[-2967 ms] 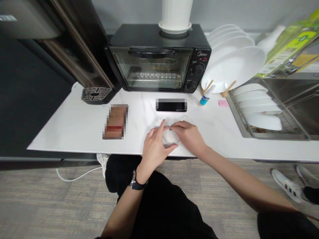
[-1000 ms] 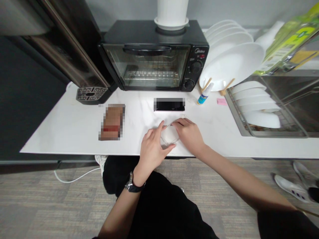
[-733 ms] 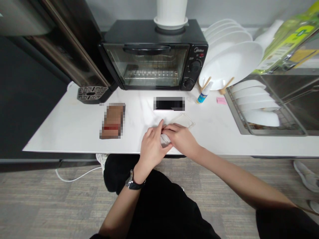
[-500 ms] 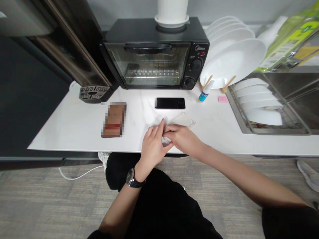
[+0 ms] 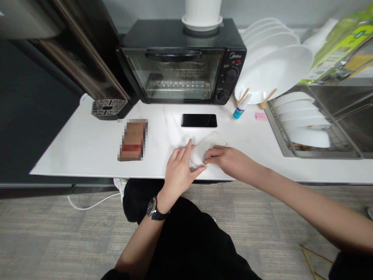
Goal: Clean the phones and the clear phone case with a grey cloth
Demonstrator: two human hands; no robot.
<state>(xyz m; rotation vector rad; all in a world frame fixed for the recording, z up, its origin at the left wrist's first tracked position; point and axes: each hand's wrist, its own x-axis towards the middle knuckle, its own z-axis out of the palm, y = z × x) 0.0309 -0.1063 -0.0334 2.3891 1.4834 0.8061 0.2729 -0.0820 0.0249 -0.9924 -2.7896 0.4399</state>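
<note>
A clear phone case (image 5: 217, 140) lies tilted on the white counter in front of me. My left hand (image 5: 179, 167) rests at its left corner, thumb and forefinger stretched wide apart along the edges, bracing it. Over the case's inside, my right hand (image 5: 220, 157) has its fingers pinched together and bent down against the surface. A small greyish bit shows at those fingertips, too little to name. Just beyond the case lies a phone (image 5: 199, 120) with a dark screen, face up. A small spray bottle (image 5: 239, 112) with a blue label stands to the right of the phone.
Behind the phone is a black toaster oven (image 5: 180, 74) with a white pot (image 5: 203, 13) on top. White plates (image 5: 271, 70) stand in a rack at right, beside bowls (image 5: 303, 120) by the sink. A pixelated brown object (image 5: 133, 140) and a pink slip (image 5: 260, 116) lie on the counter.
My right hand has slid to the right across the phone case, away from my left hand, uncovering more of the case. The left hand has stayed in place.
</note>
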